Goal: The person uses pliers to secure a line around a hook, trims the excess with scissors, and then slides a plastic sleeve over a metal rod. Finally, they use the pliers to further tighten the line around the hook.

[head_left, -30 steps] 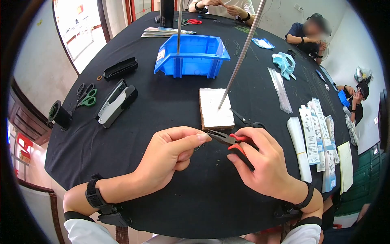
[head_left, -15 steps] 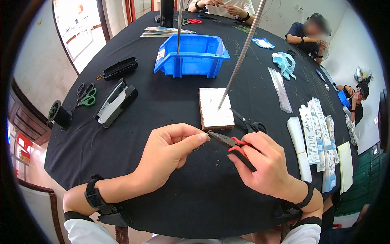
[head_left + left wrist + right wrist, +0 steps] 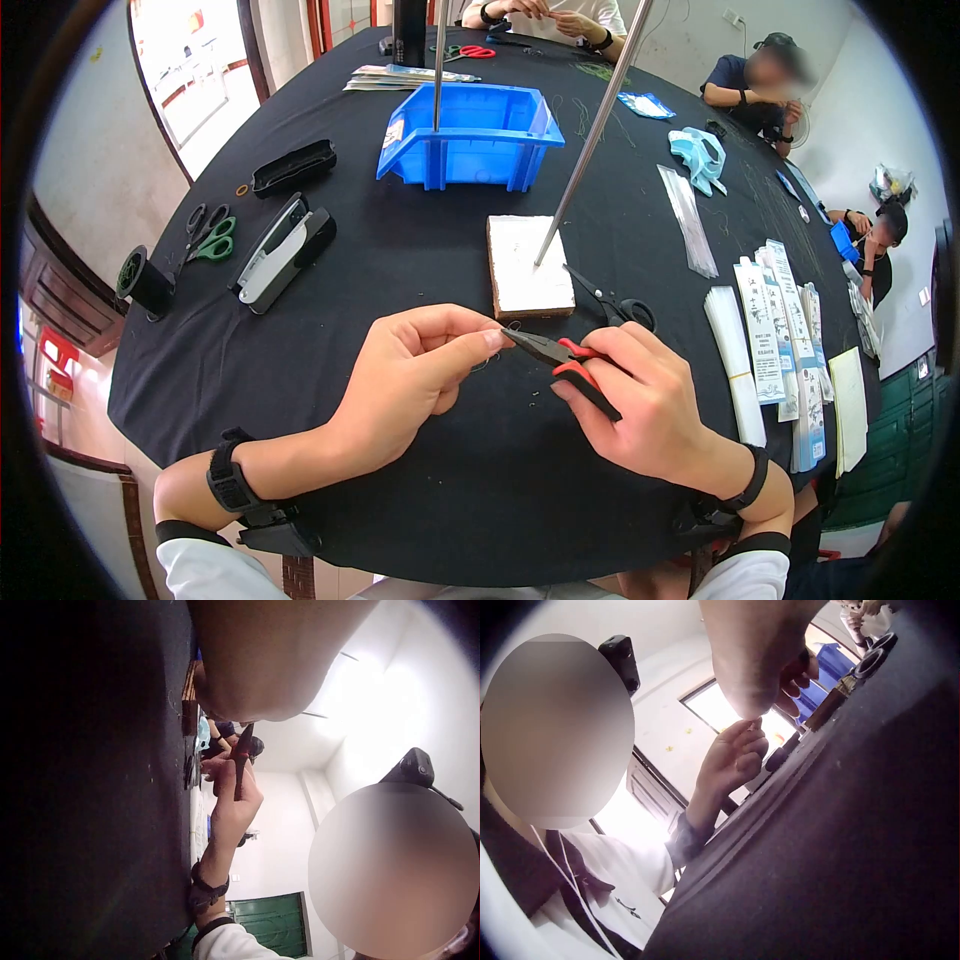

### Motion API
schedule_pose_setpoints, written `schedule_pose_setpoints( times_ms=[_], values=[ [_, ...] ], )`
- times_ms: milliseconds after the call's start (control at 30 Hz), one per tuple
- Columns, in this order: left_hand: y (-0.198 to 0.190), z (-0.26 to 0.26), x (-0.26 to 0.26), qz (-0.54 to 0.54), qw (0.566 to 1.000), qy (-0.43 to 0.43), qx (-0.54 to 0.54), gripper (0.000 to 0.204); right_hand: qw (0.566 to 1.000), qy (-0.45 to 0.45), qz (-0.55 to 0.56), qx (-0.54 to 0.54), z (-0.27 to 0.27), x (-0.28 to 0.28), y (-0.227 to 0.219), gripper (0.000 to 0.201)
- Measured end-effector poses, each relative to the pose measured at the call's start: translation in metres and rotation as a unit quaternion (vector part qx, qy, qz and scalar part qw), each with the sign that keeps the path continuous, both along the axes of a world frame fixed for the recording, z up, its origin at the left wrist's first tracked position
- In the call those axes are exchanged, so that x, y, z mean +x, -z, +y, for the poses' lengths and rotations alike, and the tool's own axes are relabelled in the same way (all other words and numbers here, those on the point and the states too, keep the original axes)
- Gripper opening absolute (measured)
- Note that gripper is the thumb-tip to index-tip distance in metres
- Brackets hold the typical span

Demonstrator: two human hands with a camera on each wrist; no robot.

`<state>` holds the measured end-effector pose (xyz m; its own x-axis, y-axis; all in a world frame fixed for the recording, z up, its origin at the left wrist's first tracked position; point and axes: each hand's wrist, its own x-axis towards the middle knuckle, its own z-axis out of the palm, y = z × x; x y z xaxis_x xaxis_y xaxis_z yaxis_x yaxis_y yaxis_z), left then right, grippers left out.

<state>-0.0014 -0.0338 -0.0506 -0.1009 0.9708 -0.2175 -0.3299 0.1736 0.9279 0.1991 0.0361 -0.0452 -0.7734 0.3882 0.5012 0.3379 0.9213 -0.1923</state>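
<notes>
Thumb and forefinger of my left hand [image 3: 412,385] pinch a thin strand [image 3: 490,360], which dangles in a fine loop below the fingertips. My right hand [image 3: 645,400] grips a pair of pliers [image 3: 538,347] with red and black handles, held above the black cloth. The nose of the pliers points left, right at the left fingertips, and a tiny loop of strand shows beside it. In the left wrist view the pliers [image 3: 244,746] stand out dark from the right hand; in the right wrist view the left hand [image 3: 735,761] has its fingers curled.
A white-topped block [image 3: 532,265] with a metal rod stands just beyond the hands, black scissors [image 3: 630,312] beside it. Farther back is a blue bin [image 3: 470,160]. Left lie a stapler [image 3: 285,255], green-handled scissors [image 3: 215,240] and a spool [image 3: 147,283]; right, printed sleeves [image 3: 765,335].
The right hand has lowered slightly and turned the pliers so they slope down to the right, uncovering more of the black scissors. The left hand keeps its pinch nearly in place.
</notes>
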Motion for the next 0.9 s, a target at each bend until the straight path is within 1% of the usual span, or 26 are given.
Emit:
schedule_pose_setpoints(
  times_ms=[133, 300, 400, 500, 700, 900],
  values=[
    [0.0000, 0.0000, -0.0022, -0.025, 1.000, 0.012, -0.002, 0.013, 1.000, 0.019, 0.013, 0.013, 0.0027, -0.0012, 0.0001, 0.021],
    [0.0004, 0.0003, -0.0030, -0.030, 1.000, 0.009, -0.002, 0.013, 0.998, 0.045, -0.016, 0.028, 0.0020, 0.0001, -0.0013, 0.024],
    [-0.0013, 0.0000, -0.0011, -0.009, 1.000, 0.001, -0.002, 0.013, 0.998, 0.049, -0.029, 0.034, 0.0011, -0.0003, -0.0024, 0.025],
    [-0.0006, -0.0005, -0.0004, 0.037, 0.999, -0.002, 0.007, 0.012, 0.997, 0.053, -0.031, 0.036, -0.0001, -0.0007, -0.0024, 0.025],
    [0.0016, -0.0008, 0.0014, 0.126, 0.990, -0.019, 0.065, 0.013, 0.997, 0.055, -0.034, 0.052, -0.0015, -0.0008, -0.0033, 0.024],
    [0.0037, -0.0008, 0.0023, 0.157, 0.984, -0.026, 0.078, 0.013, 0.997, 0.051, -0.030, 0.057, -0.0029, -0.0012, -0.0032, 0.024]
  ],
)
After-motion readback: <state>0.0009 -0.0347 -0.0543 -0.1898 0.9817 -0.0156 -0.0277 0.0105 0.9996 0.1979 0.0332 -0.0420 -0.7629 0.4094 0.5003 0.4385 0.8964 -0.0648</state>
